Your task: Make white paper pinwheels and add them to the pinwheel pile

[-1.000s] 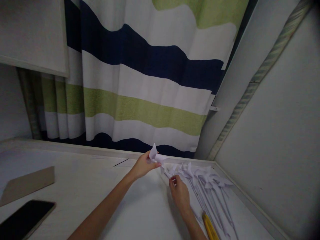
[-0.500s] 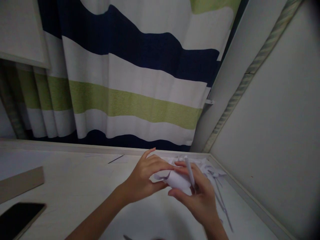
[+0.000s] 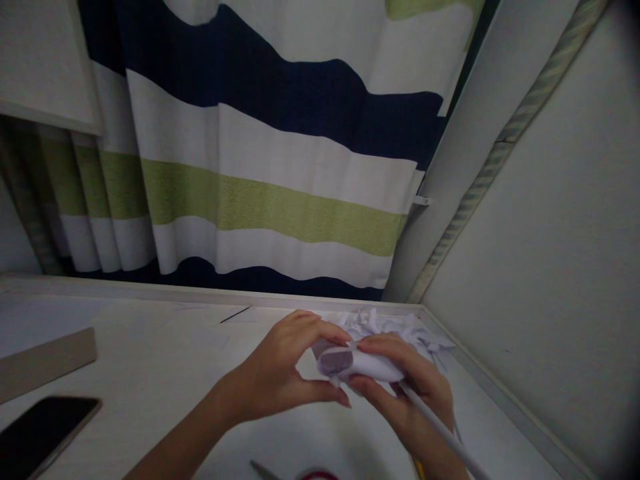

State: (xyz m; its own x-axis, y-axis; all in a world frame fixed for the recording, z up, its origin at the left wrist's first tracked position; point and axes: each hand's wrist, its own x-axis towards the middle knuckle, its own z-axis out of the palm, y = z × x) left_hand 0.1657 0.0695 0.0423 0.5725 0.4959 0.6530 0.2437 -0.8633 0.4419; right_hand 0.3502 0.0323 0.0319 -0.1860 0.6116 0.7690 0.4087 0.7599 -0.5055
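Observation:
A piece of white paper (image 3: 373,365), curled into a loose roll with an open end to the left, is held between both hands above the table. My left hand (image 3: 285,363) curves around its left end, fingers on top and thumb underneath. On the right side, my right hand (image 3: 413,383) pinches the paper between thumb and fingers. A long thin white stick (image 3: 440,427) runs from the paper's right end down across my right palm and wrist. Whether the stick is fixed to the paper is hidden by the fingers.
White paper scraps (image 3: 395,327) lie heaped in the back right corner. A phone (image 3: 45,433) and a grey-brown flat strip (image 3: 50,363) are at left. Scissors (image 3: 320,475) show at the bottom edge. A thin black stick (image 3: 235,315) lies near the striped curtain (image 3: 280,200).
The paper has turned so its open end faces me. The stick has swung from upright to pointing down right. My left fingers have curled in closer around the paper.

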